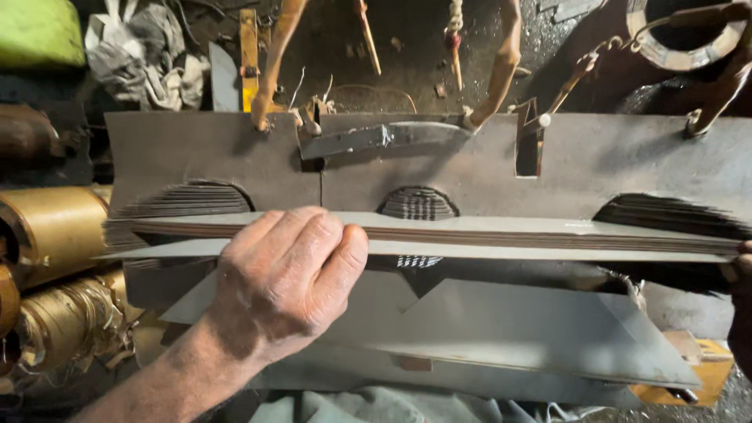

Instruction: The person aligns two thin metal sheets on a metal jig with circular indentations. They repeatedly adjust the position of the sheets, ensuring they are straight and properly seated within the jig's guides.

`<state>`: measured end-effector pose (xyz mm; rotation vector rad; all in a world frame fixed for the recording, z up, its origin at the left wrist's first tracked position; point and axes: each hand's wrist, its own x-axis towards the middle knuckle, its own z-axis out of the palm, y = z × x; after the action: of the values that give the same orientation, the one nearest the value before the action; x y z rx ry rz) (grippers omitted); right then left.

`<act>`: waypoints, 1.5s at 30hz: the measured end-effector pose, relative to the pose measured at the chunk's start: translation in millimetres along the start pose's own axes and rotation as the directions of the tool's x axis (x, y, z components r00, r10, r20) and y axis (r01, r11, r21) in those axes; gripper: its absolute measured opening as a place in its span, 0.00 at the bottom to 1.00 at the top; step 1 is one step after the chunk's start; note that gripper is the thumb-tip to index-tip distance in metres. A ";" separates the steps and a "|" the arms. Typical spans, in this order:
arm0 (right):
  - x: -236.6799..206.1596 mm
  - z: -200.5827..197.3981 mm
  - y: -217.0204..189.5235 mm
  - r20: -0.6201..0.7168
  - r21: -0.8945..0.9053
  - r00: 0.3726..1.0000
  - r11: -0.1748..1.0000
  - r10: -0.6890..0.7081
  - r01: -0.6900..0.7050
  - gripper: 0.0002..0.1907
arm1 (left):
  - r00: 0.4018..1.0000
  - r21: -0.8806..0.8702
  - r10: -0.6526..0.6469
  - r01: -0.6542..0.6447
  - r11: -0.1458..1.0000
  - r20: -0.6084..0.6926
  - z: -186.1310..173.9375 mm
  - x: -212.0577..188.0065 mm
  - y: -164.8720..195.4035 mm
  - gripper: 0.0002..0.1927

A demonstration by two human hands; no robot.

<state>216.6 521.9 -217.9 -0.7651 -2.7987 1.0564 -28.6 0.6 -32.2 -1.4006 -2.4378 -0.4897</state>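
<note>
At the far left lay gold foil rolls (47,227). Left of centre, the left hand (286,282) had its fingers (329,239) curled over a stack of grey card sheets (509,235) spanning mid-frame. At the right edge, the right hand (740,313) showed barely, its grip impossible to tell

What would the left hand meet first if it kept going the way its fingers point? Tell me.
The left hand is curled over the long stack of thin grey cardboard sheets. Straight beyond its fingertips stands the upright grey board with arched cutouts, probably the first thing met, though depth is unclear.
</note>
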 end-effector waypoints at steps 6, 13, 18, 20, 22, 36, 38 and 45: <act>-10.9 -0.2 3.5 0.003 -0.016 0.999 0.999 0.034 -0.034 0.06 | 0.999 0.003 0.004 -0.004 1.000 -0.035 0.8 -3.5 -1.6 0.10; -13.5 -8.1 4.0 0.005 -0.027 0.999 0.999 0.034 -0.034 0.06 | 0.995 0.038 0.018 -0.014 0.999 -0.093 6.7 -3.4 -2.1 0.08; -12.0 -11.0 -1.7 0.003 -0.028 1.000 1.000 0.012 -0.012 0.06 | 0.994 0.047 0.047 -0.043 0.998 -0.101 10.9 -9.1 -6.2 0.10; -11.5 -12.6 -10.3 -0.004 -0.026 1.000 1.000 -0.003 0.003 0.06 | 0.991 0.058 0.072 -0.066 0.996 -0.108 12.0 -13.3 -9.1 0.11; -11.4 -14.0 -23.0 -0.017 -0.022 0.999 0.999 -0.042 0.042 0.06 | 0.979 0.044 0.133 -0.128 0.991 -0.154 10.6 -21.3 -14.8 0.12; 4.9 -34.5 -87.8 -0.026 -0.317 0.843 0.804 -0.537 0.503 0.03 | 0.888 -0.294 -0.449 0.404 0.866 -0.102 -19.9 -195.1 -112.8 0.11; 8.9 -32.3 -98.1 -0.031 -0.313 0.832 0.796 -0.554 0.518 0.03 | 0.893 -0.325 -0.440 0.391 0.861 -0.092 -19.8 -192.8 -118.2 0.11; 10.2 -31.1 -166.9 -0.088 -0.350 0.771 0.744 -0.631 0.569 0.05 | 0.916 -0.298 -0.402 0.381 0.875 -0.010 -31.3 -171.6 -128.4 0.14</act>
<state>142.6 438.1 -89.7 0.0681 -2.7309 0.4078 -54.3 -205.7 -92.8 -0.9479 -2.6772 -1.0103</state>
